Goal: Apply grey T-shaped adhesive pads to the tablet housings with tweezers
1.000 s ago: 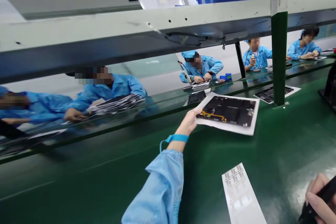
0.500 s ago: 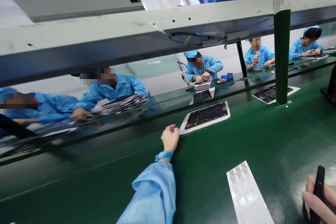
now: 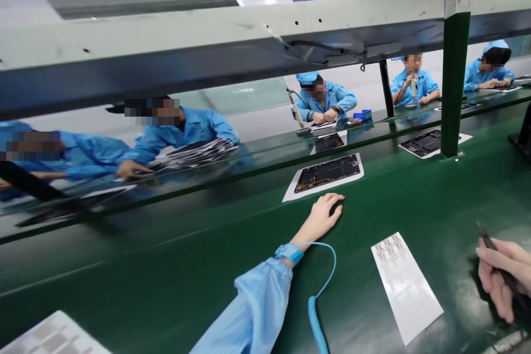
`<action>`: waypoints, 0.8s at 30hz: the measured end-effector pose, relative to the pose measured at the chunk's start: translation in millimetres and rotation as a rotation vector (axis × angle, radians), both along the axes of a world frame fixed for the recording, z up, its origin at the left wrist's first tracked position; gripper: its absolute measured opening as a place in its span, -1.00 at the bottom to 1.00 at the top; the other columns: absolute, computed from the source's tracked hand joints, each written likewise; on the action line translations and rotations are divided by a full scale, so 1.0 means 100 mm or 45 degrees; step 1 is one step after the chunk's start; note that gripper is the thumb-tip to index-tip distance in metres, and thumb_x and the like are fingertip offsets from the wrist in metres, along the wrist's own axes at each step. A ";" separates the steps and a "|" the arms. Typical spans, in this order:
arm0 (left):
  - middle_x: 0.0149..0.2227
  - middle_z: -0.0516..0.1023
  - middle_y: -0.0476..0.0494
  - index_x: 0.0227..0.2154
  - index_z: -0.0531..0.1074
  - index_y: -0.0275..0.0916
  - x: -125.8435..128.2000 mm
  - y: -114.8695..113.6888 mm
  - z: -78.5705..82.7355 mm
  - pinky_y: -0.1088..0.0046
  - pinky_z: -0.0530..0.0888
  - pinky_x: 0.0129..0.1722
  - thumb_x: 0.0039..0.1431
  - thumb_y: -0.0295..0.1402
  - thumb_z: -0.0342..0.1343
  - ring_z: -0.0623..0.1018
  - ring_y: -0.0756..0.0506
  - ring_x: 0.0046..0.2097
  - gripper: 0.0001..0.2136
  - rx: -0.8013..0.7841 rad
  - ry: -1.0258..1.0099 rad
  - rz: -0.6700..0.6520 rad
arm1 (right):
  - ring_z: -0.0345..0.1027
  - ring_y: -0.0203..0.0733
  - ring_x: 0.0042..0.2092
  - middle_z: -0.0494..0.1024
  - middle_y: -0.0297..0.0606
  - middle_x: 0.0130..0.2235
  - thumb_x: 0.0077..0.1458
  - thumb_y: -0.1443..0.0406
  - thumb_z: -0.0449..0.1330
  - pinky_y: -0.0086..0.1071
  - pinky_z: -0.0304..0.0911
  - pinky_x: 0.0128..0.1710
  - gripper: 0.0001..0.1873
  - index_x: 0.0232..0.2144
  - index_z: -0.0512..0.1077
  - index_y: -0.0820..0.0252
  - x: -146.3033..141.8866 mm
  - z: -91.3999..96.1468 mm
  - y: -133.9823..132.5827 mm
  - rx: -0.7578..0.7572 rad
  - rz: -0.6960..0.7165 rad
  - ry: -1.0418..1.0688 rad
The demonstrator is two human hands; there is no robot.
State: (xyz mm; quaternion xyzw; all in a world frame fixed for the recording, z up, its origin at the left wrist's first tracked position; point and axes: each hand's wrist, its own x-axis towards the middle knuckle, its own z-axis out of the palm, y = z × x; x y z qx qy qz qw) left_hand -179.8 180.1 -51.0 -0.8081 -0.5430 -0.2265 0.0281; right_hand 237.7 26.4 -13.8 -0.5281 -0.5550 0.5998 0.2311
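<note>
My left hand (image 3: 322, 214), a blue wrist strap (image 3: 291, 254) at its wrist, is over the green bench just in front of a black device panel (image 3: 329, 173). Its fingers are loosely bent and apart, with nothing in them. The panel lies on a white sheet (image 3: 289, 192) and shows orange flex cables along its near left side. At the right edge, my right hand (image 3: 504, 271) is closed around slim black tweezers (image 3: 489, 242), their narrow end pointing up and left. Between my hands lies a white strip (image 3: 404, 287) with grey sticker shapes at its far end.
A second sticker sheet (image 3: 58, 337) sits at the lower left. A blue coiled cord (image 3: 316, 323) hangs from my wrist strap. A green post (image 3: 454, 88) and a low overhead beam (image 3: 232, 38) cross the bench. Several co-workers in blue work on the far side.
My left hand has moved right, from the panel's left corner to in front of it. The tweezers in my right hand have tilted over to the left. The view has shifted slightly.
</note>
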 end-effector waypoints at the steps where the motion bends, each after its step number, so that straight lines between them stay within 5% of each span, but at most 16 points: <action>1: 0.01 0.43 -0.21 -0.03 0.39 -0.27 0.00 0.01 0.01 0.13 0.45 0.02 0.29 -0.23 0.09 0.47 -0.15 0.01 -0.72 -0.003 0.016 -0.002 | 0.14 -0.34 -0.73 0.30 -0.32 -0.75 -0.10 -0.35 -0.13 -0.46 0.10 -0.69 -0.33 -0.59 0.18 0.12 0.01 0.03 0.09 -0.032 0.145 -0.138; 3: 0.02 0.42 -0.21 -0.02 0.38 -0.27 0.00 0.04 0.02 0.13 0.45 0.01 0.29 -0.23 0.08 0.47 -0.16 0.01 -0.71 -0.009 0.044 -0.002 | -0.04 -0.43 -0.78 0.24 -0.39 -0.77 -0.08 -0.26 0.00 -0.52 -0.10 -0.78 -0.40 -0.61 0.18 0.13 0.00 0.11 0.33 0.004 0.260 -0.270; 6: 0.02 0.42 -0.21 -0.01 0.38 -0.28 0.02 0.06 0.01 0.12 0.45 0.01 0.29 -0.23 0.08 0.46 -0.16 0.01 -0.71 -0.009 0.069 0.002 | -0.02 -0.48 -0.74 0.35 -0.45 -0.61 0.19 0.07 0.04 -0.55 -0.14 -0.78 -0.66 -0.48 0.20 0.17 -0.13 0.18 0.77 0.236 0.277 -0.446; 9: 0.00 0.43 -0.21 -0.02 0.38 -0.28 0.03 0.05 0.01 0.14 0.47 0.00 0.30 -0.23 0.08 0.48 -0.15 -0.01 -0.71 0.004 0.070 0.001 | 0.20 -0.40 -0.61 0.39 -0.43 -0.54 0.32 0.25 0.02 -0.52 0.15 -0.62 -0.76 -0.38 0.31 0.24 -0.37 0.17 1.22 0.514 0.315 -0.670; 11: -0.01 0.44 -0.20 -0.03 0.38 -0.28 0.03 0.04 0.01 0.15 0.47 -0.01 0.30 -0.23 0.08 0.48 -0.14 -0.02 -0.72 0.022 0.060 0.006 | 0.38 -0.31 -0.39 0.47 -0.33 -0.38 0.31 0.26 0.09 -0.40 0.35 -0.36 -0.81 -0.30 0.39 0.28 -0.55 0.13 1.50 0.725 0.331 -0.823; 14: -0.01 0.44 -0.20 -0.03 0.39 -0.28 0.03 0.02 0.01 0.15 0.47 -0.01 0.30 -0.24 0.08 0.48 -0.14 -0.02 -0.73 0.045 0.036 0.037 | 0.43 -0.17 -0.15 0.50 -0.21 -0.15 0.29 0.22 0.15 -0.18 0.38 -0.11 -0.77 -0.12 0.42 0.28 -0.83 0.07 1.89 0.964 0.335 -1.013; 19: -0.01 0.44 -0.20 -0.03 0.39 -0.27 0.04 -0.04 -0.01 0.14 0.46 0.00 0.30 -0.23 0.08 0.48 -0.14 -0.01 -0.73 0.028 0.013 0.107 | 0.40 -0.09 -0.04 0.43 -0.12 0.02 0.29 0.20 0.14 -0.10 0.38 -0.05 -0.66 0.04 0.36 0.25 -1.21 0.02 2.41 1.148 0.250 -1.179; 24: 0.01 0.43 -0.21 0.02 0.36 -0.27 0.07 -0.11 0.02 0.13 0.47 0.00 0.30 -0.23 0.08 0.48 -0.15 0.00 -0.69 0.023 0.027 0.133 | 0.40 -0.10 -0.05 0.42 -0.12 0.04 0.28 0.21 0.15 -0.12 0.40 -0.07 -0.67 0.03 0.37 0.25 -1.37 -0.02 2.62 1.179 0.189 -1.225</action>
